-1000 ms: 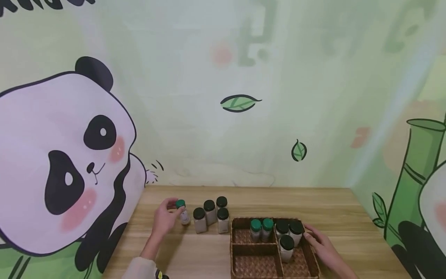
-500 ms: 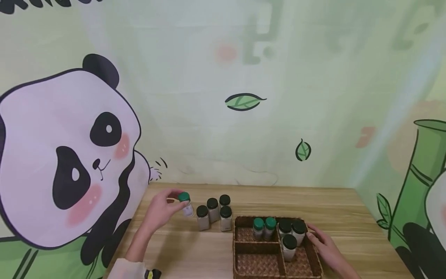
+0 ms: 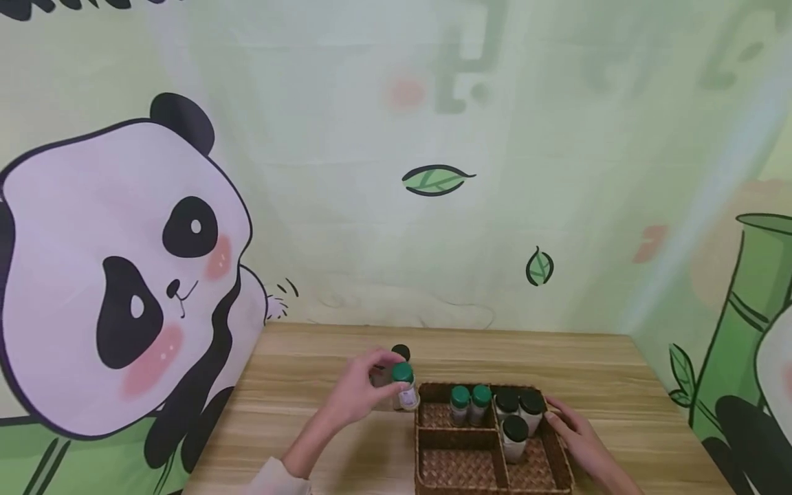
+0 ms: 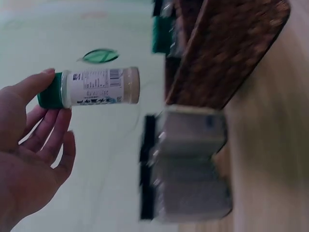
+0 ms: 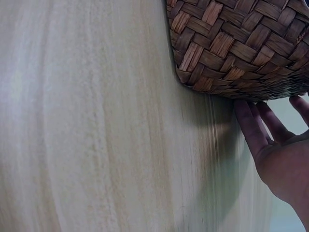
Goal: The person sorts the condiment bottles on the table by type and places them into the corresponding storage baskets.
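My left hand (image 3: 354, 395) pinches a small spice jar by its green cap (image 4: 50, 92). The jar (image 4: 104, 86) has a white printed label and is held up, left of the woven basket (image 3: 454, 431). In the head view it overlaps the black-capped jars behind it, hiding most of them. On the right side my right hand (image 3: 578, 436) rests its extended fingers (image 5: 248, 125) against the basket's outer wall (image 5: 231, 53). Two green-capped jars (image 3: 460, 402) stand in the back left compartment, and three black-capped jars (image 3: 515, 443) in the right one.
Several black-capped jars (image 4: 193, 133) stand close together on the wooden table (image 3: 334, 467), just left of the basket. The basket's front left compartment (image 3: 460, 467) shows its bare woven bottom. A wall (image 3: 346, 206) with painted pandas and leaves rises behind the table.
My left hand has lifted the green-capped jar from the table and carried it right, past the black-capped jars, to near the basket's left edge. My right hand stays at the basket.
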`<state>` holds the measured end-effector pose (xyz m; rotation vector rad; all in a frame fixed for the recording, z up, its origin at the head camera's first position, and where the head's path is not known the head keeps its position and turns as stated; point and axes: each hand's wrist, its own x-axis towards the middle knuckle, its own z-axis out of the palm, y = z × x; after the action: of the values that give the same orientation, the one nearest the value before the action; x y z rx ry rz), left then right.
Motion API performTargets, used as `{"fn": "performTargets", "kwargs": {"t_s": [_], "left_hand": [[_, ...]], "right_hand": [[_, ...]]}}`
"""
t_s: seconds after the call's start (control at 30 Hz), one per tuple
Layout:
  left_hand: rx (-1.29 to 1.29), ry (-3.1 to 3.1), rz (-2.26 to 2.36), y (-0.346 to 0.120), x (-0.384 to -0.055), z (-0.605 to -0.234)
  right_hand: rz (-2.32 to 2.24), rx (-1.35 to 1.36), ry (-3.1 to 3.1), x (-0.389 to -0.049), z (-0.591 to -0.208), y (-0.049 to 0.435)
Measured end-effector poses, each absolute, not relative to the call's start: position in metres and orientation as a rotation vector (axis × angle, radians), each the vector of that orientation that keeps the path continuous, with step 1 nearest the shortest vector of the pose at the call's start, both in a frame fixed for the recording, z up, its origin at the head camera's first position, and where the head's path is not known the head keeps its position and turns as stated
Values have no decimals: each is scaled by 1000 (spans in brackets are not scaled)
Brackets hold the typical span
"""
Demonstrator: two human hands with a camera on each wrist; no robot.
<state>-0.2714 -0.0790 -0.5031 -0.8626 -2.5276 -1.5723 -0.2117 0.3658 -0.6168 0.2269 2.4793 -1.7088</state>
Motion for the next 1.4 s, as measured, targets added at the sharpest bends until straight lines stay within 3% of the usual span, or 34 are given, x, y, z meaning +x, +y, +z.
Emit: {"fn": "performTargets", "kwargs": {"t_s": [0.4, 0.73, 1.4], "left_hand": [[-820, -2578, -1519, -15, -273, -550], [-760, -2701, -1340, 6, -279, -580], [-656, -2778, -1059, 16, -280, -586]], "right_hand": [[-1690, 244, 2498, -214, -615, 369], [-1681, 211, 2523, -215, -621, 366], [-1621, 232, 2537, -217, -618, 366]]}}
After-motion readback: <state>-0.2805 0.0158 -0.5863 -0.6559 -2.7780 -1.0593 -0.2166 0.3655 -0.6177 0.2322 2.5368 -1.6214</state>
